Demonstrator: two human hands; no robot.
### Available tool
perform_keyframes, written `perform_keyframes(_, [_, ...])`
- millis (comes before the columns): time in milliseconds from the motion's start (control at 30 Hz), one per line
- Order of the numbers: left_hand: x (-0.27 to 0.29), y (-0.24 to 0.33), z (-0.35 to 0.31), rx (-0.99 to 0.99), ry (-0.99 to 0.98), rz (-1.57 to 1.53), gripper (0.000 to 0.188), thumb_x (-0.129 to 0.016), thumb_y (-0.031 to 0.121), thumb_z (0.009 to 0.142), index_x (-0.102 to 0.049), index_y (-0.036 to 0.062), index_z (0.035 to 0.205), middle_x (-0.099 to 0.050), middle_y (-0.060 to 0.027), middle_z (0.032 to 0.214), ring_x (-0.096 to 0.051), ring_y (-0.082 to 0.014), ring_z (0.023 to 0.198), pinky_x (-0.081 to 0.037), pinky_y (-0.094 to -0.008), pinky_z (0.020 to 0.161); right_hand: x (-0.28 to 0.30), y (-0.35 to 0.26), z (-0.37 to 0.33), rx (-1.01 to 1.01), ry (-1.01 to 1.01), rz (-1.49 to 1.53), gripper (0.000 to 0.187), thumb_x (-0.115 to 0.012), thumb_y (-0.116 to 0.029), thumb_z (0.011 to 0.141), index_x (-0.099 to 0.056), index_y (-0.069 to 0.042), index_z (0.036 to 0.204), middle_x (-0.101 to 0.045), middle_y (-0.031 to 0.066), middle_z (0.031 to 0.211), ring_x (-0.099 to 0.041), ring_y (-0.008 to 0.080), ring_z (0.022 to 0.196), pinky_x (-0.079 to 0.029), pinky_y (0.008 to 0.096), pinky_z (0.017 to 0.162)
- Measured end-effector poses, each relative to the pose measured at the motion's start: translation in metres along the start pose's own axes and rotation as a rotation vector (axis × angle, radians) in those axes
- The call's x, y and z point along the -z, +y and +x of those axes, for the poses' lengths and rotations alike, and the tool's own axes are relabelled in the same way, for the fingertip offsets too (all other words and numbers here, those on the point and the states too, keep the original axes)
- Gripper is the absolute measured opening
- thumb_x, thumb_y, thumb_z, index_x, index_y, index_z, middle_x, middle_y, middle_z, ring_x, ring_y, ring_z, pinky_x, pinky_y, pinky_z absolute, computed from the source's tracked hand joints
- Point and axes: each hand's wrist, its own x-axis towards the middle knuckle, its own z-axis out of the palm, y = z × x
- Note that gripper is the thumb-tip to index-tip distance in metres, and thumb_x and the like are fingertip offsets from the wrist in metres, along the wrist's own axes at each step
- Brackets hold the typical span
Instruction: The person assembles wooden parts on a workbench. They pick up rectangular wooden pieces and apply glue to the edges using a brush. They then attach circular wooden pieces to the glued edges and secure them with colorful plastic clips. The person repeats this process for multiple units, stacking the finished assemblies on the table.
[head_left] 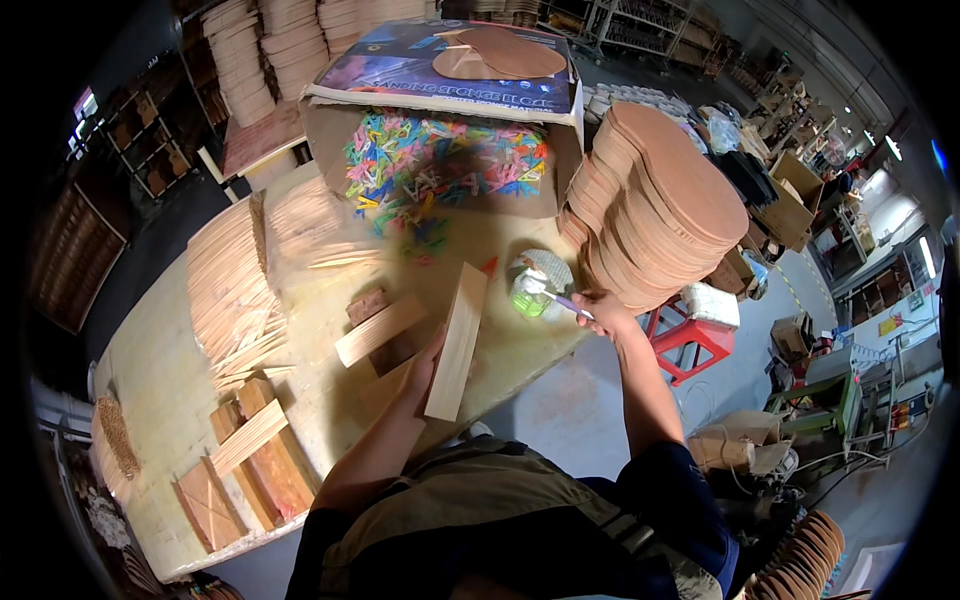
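Note:
My left hand (428, 362) is closed round the side of a pale flat piece of wood (460, 340), tilted upright above the table. Whether it is one board or several strips together, I cannot tell. Between the fingers of my right hand (603, 312) is a brush (567, 302) with a purple and white handle. Its far end reaches into a small greenish tub (532, 303) with white stuff round its rim, near the table's right edge. Left of my left hand, another pale wood piece (382, 328) rests across brownish blocks (368, 305).
Behind stands an open cardboard box (330, 150) spilling colourful clothes pegs (440, 165). Guitar-shaped brown boards (660, 200) are stacked at the right. Bundles of thin wood strips (232, 280) lie on the left, with wooden blocks (265, 450) nearer me. A red stool (690, 345) stands beside the table.

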Motion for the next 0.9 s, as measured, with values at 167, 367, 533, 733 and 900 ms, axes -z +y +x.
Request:
perform_keyframes(167, [-0.003,-0.004,0.035,0.096,-0.133,-0.117,0.06,-0.041,0.053,0.095,-0.05,0.0,0.12,-0.057,-0.0073,0.092,-0.056,-0.017,0.072,-0.048,-0.0281,0.061,-0.011,0.007,-0.045,0.082,-0.037,0.13,0.031,-0.057,-0.032,0.096,-0.065,-0.002,0.093,-0.052,-0.0039,0.059,-0.042,0.0039,0.046,-0.029,0.0195,0.037])
perform_keyframes(367, [-0.024,-0.01,0.049,0.15,-0.278,-0.278,0.063,-0.042,0.055,0.094,-0.049,-0.0017,0.121,-0.054,-0.0097,0.095,-0.053,-0.0192,0.078,-0.048,-0.0285,0.064,-0.071,0.013,-0.081,0.893,0.538,-0.728,0.019,-0.063,-0.025,0.088,-0.064,-0.007,0.095,-0.061,0.0042,0.074,-0.063,0.0217,0.065,-0.05,0.0343,0.056])
perform_keyframes(533, [-0.031,-0.005,0.041,0.179,-0.296,-0.372,0.061,-0.041,0.049,0.096,-0.046,-0.0033,0.128,-0.054,-0.0097,0.091,-0.053,-0.0177,0.077,-0.05,-0.0282,0.067,-0.067,0.009,-0.102,0.905,0.353,-0.58,0.017,-0.064,-0.02,0.087,-0.066,-0.007,0.097,-0.063,0.0113,0.08,-0.063,0.0299,0.067,-0.051,0.0367,0.06])
perform_keyframes(733, [-0.034,-0.006,0.025,0.217,-0.369,-0.313,0.062,-0.045,0.049,0.094,-0.044,-0.0043,0.125,-0.052,-0.0112,0.098,-0.05,-0.0192,0.08,-0.047,-0.0271,0.068,-0.05,0.006,-0.071,0.831,0.557,-0.41,0.018,-0.066,-0.017,0.087,-0.066,-0.002,0.097,-0.061,0.0146,0.069,-0.057,0.0205,0.055,-0.045,0.0298,0.054])
perform_keyframes(900, [-0.028,0.003,0.018,0.155,-0.325,-0.367,0.061,-0.044,0.048,0.095,-0.042,-0.0044,0.127,-0.051,-0.0109,0.099,-0.049,-0.0185,0.08,-0.046,-0.0261,0.069,-0.062,-0.001,-0.087,0.911,0.23,-0.436,0.018,-0.067,-0.018,0.086,-0.067,-0.004,0.097,-0.062,0.0134,0.076,-0.058,0.022,0.056,-0.046,0.0311,0.054])
